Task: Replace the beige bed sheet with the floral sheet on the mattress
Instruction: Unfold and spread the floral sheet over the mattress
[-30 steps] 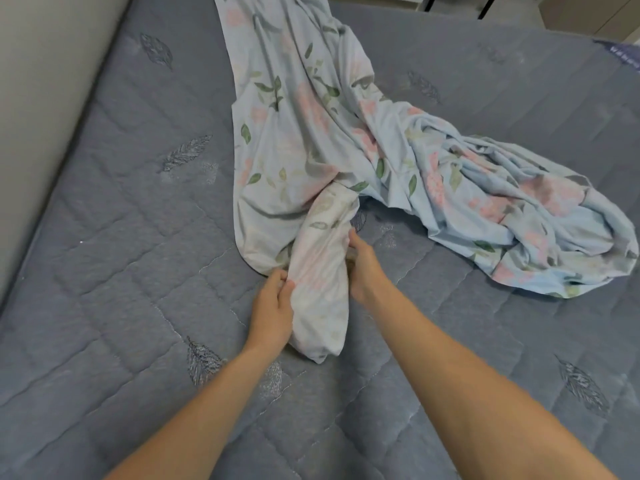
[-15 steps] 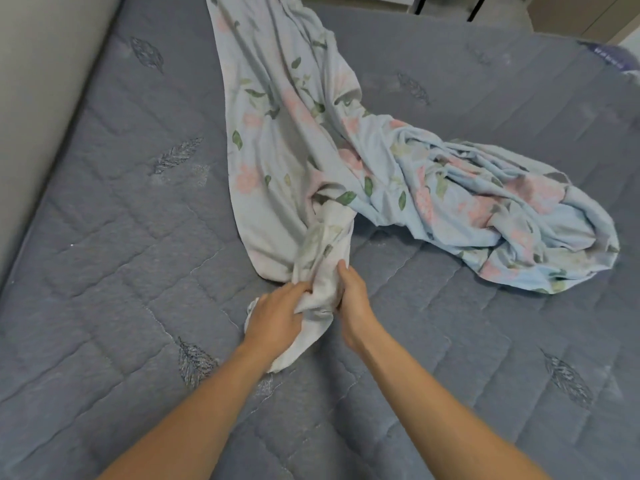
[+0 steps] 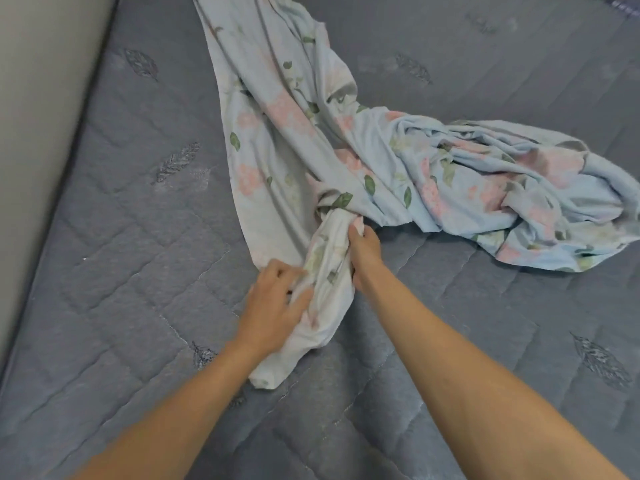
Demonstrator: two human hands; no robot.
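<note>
The floral sheet (image 3: 398, 161), pale blue with pink flowers and green leaves, lies bunched on the bare grey quilted mattress (image 3: 121, 271). One length runs to the top edge, a crumpled heap lies at the right. A pale, twisted end of the sheet points toward me. My left hand (image 3: 273, 306) grips that end from the left, fingers partly spread over the cloth. My right hand (image 3: 363, 252) clutches the same end from the right, a little farther up. No beige sheet is in view.
A light grey wall or bed frame (image 3: 38, 116) runs along the mattress's left side. The mattress has stitched leaf motifs (image 3: 176, 161) and a diamond quilting pattern. Its far right corner carries a dark label (image 3: 623, 3).
Both hands have shifted their hold along the sheet's near end; the right hand has moved farther up it, and the left hand's fingers have loosened and spread. The end now hangs longer below my left hand.
</note>
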